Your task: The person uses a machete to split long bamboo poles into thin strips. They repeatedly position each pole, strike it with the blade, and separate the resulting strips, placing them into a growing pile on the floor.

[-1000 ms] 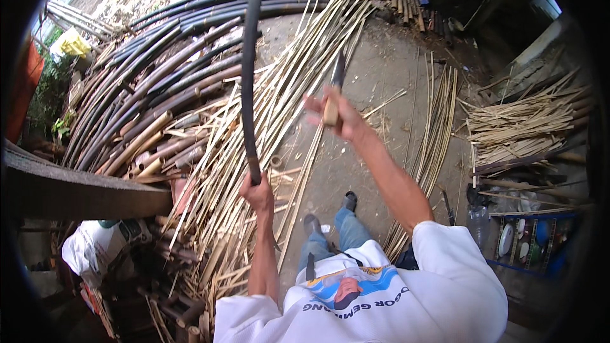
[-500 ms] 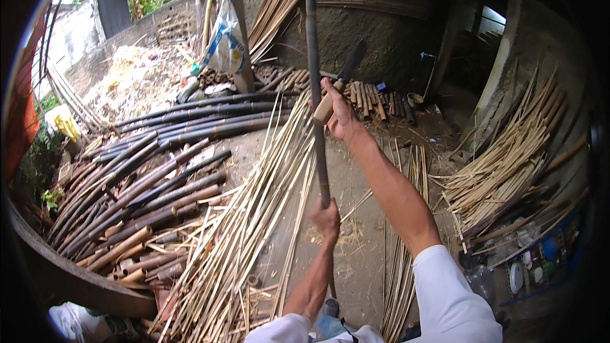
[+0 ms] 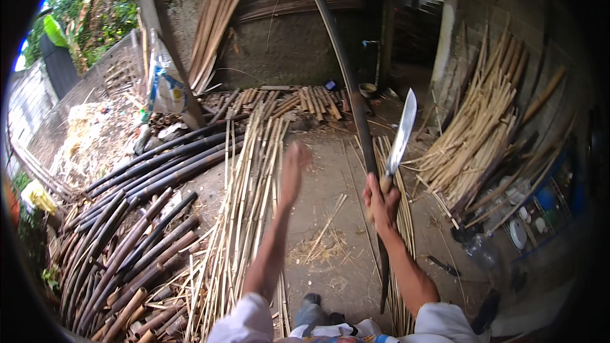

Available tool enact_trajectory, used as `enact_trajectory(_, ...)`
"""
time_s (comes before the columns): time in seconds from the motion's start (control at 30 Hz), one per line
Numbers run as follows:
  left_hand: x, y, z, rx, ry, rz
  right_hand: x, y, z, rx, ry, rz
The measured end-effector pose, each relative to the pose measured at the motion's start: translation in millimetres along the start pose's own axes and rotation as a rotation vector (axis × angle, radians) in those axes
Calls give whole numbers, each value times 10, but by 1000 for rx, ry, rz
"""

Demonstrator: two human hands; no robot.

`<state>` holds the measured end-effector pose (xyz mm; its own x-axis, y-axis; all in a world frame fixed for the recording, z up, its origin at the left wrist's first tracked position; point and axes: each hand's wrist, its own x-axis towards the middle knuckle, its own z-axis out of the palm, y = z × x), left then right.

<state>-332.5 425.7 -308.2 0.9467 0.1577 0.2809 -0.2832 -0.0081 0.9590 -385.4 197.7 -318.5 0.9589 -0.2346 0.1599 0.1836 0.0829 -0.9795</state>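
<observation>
The long dark pole [image 3: 363, 124], slanting upward past the right hand [image 3: 383, 206] that wraps the knife [image 3: 402, 132], looks stiff, smooth and likely top-heavy, so grip near mid-length; whether the blurred left hand [image 3: 294, 168] is spread, I cannot tell.

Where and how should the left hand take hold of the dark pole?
Probably the dark pole just above the right hand, from the left: its slender, rounded shaft is exposed on that side, while the knife points upward on its right.
</observation>
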Motion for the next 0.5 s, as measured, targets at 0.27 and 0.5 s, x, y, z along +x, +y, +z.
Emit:
enact_trajectory(0.27, 2398, 148, 300, -704, -357, -354, -1723, 649, -828, -213, 194, 271)
enact_trajectory(0.5, 2084, -2375, 832, -676, -21, -880, -3155, 1854, -1058, -521, 256, 584)
